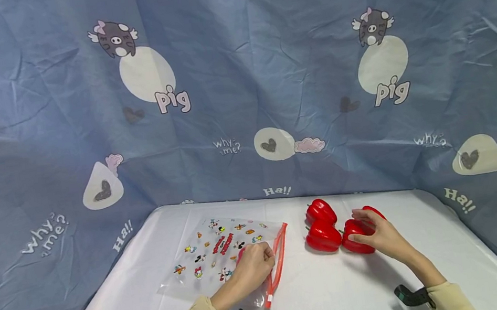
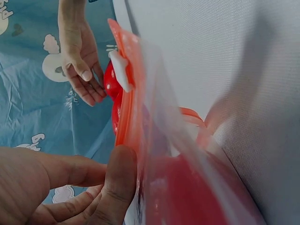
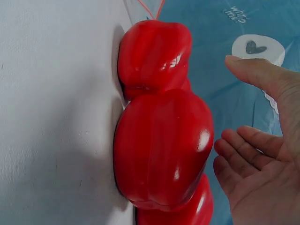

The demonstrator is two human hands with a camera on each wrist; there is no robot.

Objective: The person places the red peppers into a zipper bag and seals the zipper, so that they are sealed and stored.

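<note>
A clear zip bag (image 1: 211,261) with cartoon prints lies on the left of the table, its orange-red zip edge (image 1: 283,248) facing right. My left hand (image 1: 254,266) pinches the bag near that edge between thumb and fingers. In the left wrist view, something red (image 2: 180,192) shows blurred through the plastic. My right hand (image 1: 386,239) hovers at the rightmost of several red bell peppers, fingers spread and relaxed. From the right wrist, the nearest bell pepper (image 3: 164,150) sits apart from the fingertips, with another bell pepper (image 3: 154,58) beyond it.
A white cloth-covered table (image 1: 316,299) carries everything. Behind it hangs a blue printed curtain (image 1: 240,98). Two more bell peppers (image 1: 323,236) stand close together left of the right hand. The bag's white slider (image 1: 269,298) is at the zip's near end.
</note>
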